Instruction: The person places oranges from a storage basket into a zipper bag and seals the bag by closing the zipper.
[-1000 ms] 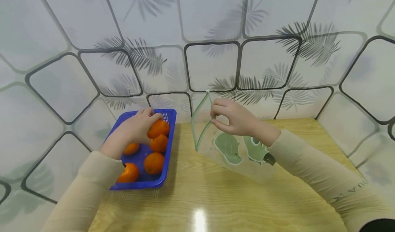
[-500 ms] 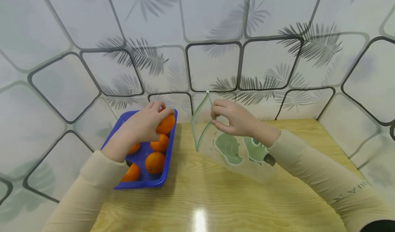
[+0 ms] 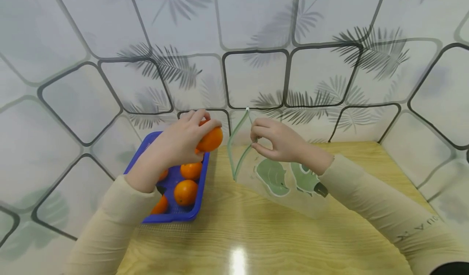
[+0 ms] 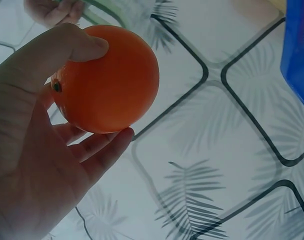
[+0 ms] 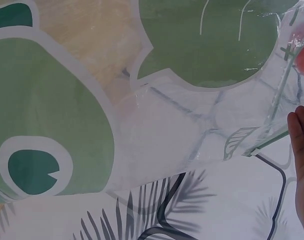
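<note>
An orange [image 3: 211, 138] is gripped in my left hand [image 3: 176, 140], thumb on one side and fingers on the other, above the right rim of a blue plastic basket [image 3: 199, 199]. The left wrist view shows the orange [image 4: 112, 80] whole, with its dark stem spot near the palm. My right hand [image 3: 276, 140] pinches the green-edged mouth of a clear zip bag [image 3: 238, 165] printed with green shapes. The bag's mouth gapes toward the left. In the right wrist view the printed bag [image 5: 162, 120] fills most of the picture, and the hand [image 5: 303, 150] shows at the right edge.
Several more oranges [image 3: 185, 193] lie in the basket, partly hidden by my left forearm. Basket and bag are on a wooden table [image 3: 220, 234]. A patterned wall covering [image 3: 256, 79] rises behind and at both sides.
My left hand has lifted the orange from inside the basket and moved it up and right, over the rim toward the bag. The right hand and the bag have stayed nearly still.
</note>
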`<state>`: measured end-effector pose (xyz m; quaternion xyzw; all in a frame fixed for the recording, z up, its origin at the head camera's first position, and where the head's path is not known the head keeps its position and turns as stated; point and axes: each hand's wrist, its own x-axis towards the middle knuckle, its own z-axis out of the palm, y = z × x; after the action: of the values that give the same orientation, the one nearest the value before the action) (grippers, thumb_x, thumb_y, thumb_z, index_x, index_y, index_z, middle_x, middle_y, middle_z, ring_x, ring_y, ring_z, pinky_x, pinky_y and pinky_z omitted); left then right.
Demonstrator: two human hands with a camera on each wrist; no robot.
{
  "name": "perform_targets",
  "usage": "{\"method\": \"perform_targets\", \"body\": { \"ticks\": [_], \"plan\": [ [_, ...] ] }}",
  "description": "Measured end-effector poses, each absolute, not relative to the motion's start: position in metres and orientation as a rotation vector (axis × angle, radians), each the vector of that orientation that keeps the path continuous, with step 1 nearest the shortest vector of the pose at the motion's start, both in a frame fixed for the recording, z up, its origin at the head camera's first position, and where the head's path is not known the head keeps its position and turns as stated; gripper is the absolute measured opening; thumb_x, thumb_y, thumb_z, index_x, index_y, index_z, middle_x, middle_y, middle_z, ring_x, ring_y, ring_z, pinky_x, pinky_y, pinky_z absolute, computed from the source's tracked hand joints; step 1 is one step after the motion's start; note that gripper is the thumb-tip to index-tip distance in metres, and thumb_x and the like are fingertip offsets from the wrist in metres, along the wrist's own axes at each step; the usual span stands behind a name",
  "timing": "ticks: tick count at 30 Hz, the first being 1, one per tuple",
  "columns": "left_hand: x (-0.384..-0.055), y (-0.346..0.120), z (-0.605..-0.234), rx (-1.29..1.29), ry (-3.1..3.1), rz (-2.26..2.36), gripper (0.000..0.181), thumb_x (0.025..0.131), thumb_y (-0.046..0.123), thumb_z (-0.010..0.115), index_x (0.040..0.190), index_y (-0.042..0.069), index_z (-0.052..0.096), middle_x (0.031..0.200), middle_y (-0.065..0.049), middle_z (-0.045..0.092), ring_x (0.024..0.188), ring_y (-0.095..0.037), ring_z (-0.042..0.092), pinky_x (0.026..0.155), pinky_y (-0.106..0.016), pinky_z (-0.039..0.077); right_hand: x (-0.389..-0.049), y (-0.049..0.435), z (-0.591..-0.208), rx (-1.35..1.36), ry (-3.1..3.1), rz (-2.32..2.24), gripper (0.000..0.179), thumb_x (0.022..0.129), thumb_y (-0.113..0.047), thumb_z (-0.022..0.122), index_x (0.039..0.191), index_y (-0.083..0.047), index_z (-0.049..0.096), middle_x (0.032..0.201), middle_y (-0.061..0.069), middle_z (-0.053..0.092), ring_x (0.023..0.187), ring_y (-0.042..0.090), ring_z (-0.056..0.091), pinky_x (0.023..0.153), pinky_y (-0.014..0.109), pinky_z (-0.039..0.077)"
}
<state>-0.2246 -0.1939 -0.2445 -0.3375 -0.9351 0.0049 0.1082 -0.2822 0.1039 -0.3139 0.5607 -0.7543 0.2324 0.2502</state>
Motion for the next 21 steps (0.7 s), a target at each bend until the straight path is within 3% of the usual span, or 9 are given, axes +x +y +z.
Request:
{"method": "perform_targets", "body": {
  "ticks": [9,21],
  "plan": [
    [-0.226,-0.180,-0.236,-1.033,-2.702,-0.013,0.075,0.077,0.007,0.086,0.145,0.019,0.057,0.138,-0.015,0.054,0.117,-0.035,0.059,0.083,-0.052,0.059,-0.282,0.104,-0.313,1.544,-2.048,0.640,0.009,0.094,-0.008,0.074,0.093,-0.011,0.065,0.096,0.005,0.062,0.085,0.016,0.055,0.076,0.036,0.052],
    [-0.227,-0.165,-0.235,-1.111,-2.696,-0.067,0.078,0.076,0.003,0.088,0.147,0.015,0.058,0.136,-0.015,0.054,0.114,-0.033,0.061,0.085,-0.045,0.061,-0.282,0.102,-0.313,1.560,-2.020,0.651,0.009,0.092,-0.008,0.074,0.093,-0.010,0.066,0.095,0.005,0.062,0.086,0.017,0.055,0.078,0.036,0.052]
  ]
}}
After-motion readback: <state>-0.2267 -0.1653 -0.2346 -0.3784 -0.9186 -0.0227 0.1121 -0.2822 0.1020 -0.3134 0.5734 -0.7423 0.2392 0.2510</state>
